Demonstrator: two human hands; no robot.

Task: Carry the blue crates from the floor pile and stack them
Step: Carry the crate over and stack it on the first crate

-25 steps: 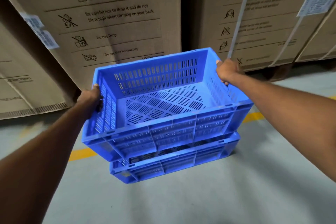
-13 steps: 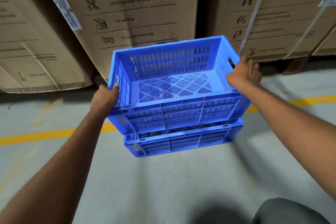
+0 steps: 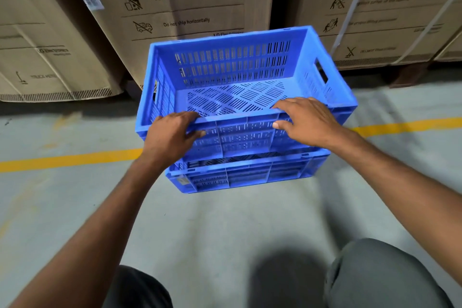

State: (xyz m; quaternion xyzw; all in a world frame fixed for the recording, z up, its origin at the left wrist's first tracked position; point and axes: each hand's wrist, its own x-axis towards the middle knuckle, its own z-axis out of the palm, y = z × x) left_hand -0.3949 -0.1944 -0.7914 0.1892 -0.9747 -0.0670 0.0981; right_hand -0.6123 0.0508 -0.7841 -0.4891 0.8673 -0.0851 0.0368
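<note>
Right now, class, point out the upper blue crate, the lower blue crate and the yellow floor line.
upper blue crate point(image 3: 232, 97): head view, its slotted floor.
lower blue crate point(image 3: 250, 175): head view, its near wall.
yellow floor line point(image 3: 70, 160): head view, stretch left of crates.

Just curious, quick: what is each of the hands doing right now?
Left hand: grips the near rim of the top crate.
Right hand: open, straight fingers resting on that rim.
</note>
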